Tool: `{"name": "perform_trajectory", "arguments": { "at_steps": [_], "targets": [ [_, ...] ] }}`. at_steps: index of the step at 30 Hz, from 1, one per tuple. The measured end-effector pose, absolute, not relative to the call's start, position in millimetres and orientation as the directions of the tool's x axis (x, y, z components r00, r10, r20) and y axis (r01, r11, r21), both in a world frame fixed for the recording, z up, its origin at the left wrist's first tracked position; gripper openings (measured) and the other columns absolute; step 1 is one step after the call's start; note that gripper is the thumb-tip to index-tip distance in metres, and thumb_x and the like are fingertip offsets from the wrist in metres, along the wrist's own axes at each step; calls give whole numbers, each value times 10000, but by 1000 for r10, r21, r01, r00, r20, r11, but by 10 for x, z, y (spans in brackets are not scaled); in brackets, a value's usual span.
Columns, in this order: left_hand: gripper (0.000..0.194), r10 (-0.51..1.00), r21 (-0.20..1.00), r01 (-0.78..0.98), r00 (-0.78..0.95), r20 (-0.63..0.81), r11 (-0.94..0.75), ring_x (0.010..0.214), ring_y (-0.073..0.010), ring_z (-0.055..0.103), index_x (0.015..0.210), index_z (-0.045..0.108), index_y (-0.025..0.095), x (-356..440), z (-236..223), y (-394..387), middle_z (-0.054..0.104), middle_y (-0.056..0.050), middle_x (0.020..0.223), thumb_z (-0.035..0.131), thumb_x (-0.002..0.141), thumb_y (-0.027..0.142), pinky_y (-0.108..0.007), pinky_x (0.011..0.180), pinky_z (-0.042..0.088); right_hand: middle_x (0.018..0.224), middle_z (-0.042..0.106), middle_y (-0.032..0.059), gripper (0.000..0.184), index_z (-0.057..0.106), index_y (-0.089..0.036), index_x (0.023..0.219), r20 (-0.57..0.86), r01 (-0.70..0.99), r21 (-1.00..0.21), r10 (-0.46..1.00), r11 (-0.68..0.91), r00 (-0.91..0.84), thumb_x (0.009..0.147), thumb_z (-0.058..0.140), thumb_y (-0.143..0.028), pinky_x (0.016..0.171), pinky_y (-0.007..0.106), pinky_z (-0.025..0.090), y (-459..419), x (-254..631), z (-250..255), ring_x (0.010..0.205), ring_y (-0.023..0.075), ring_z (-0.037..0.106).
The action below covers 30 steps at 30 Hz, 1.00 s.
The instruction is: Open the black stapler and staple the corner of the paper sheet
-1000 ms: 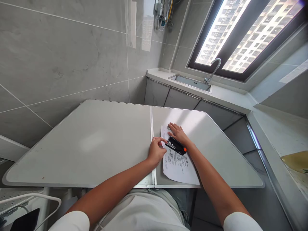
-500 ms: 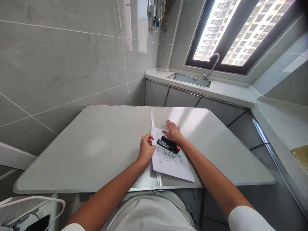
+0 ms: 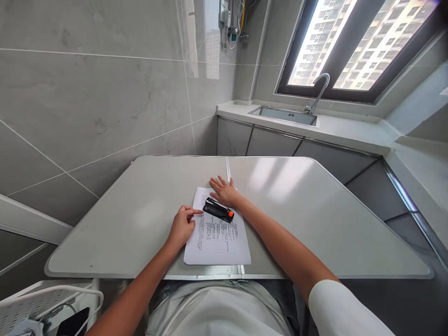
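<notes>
Printed sheets of paper (image 3: 217,249) lie near the front edge of the table, across its centre seam. On top of them rests a black stapler (image 3: 217,210) with an orange part at its right end, lying at a slant. My left hand (image 3: 181,226) is at the left edge of the paper, its index finger stretched toward the stapler's left end and the other fingers bent. Whether that fingertip touches the stapler I cannot tell. Flat with spread fingers, my right hand (image 3: 224,192) lies over the paper's top right corner, just beyond the stapler.
The pale folding table (image 3: 140,233) has a metal edge. A white basket (image 3: 45,298) with a dark object inside stands at the lower left. Behind are a counter (image 3: 350,133), a sink (image 3: 283,115) and a faucet (image 3: 320,91) under a window.
The paper and stapler have shifted left, and the paper now lies straighter to the table edge. Both hands moved left too. My left index finger has straightened.
</notes>
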<state>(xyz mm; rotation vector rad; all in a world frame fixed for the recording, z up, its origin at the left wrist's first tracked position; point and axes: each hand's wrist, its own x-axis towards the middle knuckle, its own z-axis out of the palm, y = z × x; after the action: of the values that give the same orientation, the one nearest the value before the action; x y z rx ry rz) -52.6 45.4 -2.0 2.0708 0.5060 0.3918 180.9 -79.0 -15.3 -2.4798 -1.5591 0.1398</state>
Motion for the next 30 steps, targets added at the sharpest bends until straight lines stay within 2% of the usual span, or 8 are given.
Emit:
{"name": "perform_trajectory", "arguments": {
  "at_steps": [3, 8, 13, 18, 22, 27, 29, 30],
  "targets": [
    [467, 488, 781, 236, 867, 99, -578, 920, -206, 645, 969, 824, 212, -633, -27, 682, 626, -87, 1094, 495, 676, 54, -338, 867, 544, 1718, 208, 102, 652, 281, -240, 1649, 51, 897, -260, 923, -357, 381, 1089, 277, -572, 1211, 746, 39, -518, 1704, -150, 1604, 340, 93],
    [420, 498, 707, 294, 862, 95, -643, 916, -217, 669, 975, 836, 222, -800, -61, 981, 642, -87, 1095, 505, 744, 110, -350, 869, 573, 1711, 205, 143, 673, 292, -176, 1640, 84, 898, -317, 935, -304, 346, 1087, 308, -562, 1211, 750, 20, -129, 1669, -209, 1601, 339, 126],
    [430, 485, 544, 332, 859, 163, -770, 1103, -255, 646, 1063, 833, 277, -938, -73, 1143, 660, -77, 1190, 520, 816, 114, -430, 1044, 513, 1718, 169, 131, 658, 292, -166, 1633, 92, 913, -337, 957, -230, 275, 1092, 324, -538, 1195, 773, 3, 111, 1676, -207, 1602, 329, 125],
    [433, 437, 428, 338, 886, 157, -838, 1235, -288, 601, 1100, 824, 329, -1053, -75, 1269, 669, -17, 1381, 502, 875, 149, -469, 1096, 472, 1719, 171, 118, 591, 302, -171, 1627, 189, 923, -340, 949, -177, 252, 1096, 361, -424, 1229, 717, -8, 135, 1568, -196, 1611, 271, 97],
    [440, 422, 414, 327, 892, 160, -850, 1257, -290, 592, 1105, 819, 329, -1099, -50, 1294, 712, 1, 1335, 488, 869, 159, -452, 1107, 449, 1713, 208, 129, 593, 312, -172, 1621, 212, 906, -385, 939, -176, 272, 1077, 404, -388, 1252, 676, 63, 65, 1518, -250, 1609, 271, 113],
    [318, 420, 428, 325, 896, 146, -843, 1092, -295, 653, 1038, 816, 290, -1009, 79, 1196, 771, -43, 1123, 565, 847, 249, -398, 1002, 482, 1708, 233, 140, 649, 305, -161, 1622, 219, 884, -445, 939, -145, 265, 1035, 457, -393, 1272, 595, 125, 38, 1509, -241, 1606, 278, 130],
    [270, 447, 475, 339, 885, 133, -812, 1007, -283, 677, 1001, 811, 269, -939, 146, 1219, 776, -54, 1070, 584, 858, 302, -377, 940, 495, 1689, 294, 137, 626, 344, -171, 1600, 294, 866, -481, 905, -137, 307, 1028, 440, -407, 1274, 553, 151, 12, 1535, -168, 1593, 268, 184],
    [264, 468, 509, 344, 873, 135, -789, 982, -276, 684, 999, 807, 260, -899, 180, 1260, 777, -59, 1063, 588, 867, 328, -367, 920, 497, 1656, 364, 136, 590, 391, -181, 1572, 343, 849, -506, 866, -156, 364, 1029, 420, -411, 1261, 517, 206, -23, 1570, -116, 1566, 262, 259]
  ]
}}
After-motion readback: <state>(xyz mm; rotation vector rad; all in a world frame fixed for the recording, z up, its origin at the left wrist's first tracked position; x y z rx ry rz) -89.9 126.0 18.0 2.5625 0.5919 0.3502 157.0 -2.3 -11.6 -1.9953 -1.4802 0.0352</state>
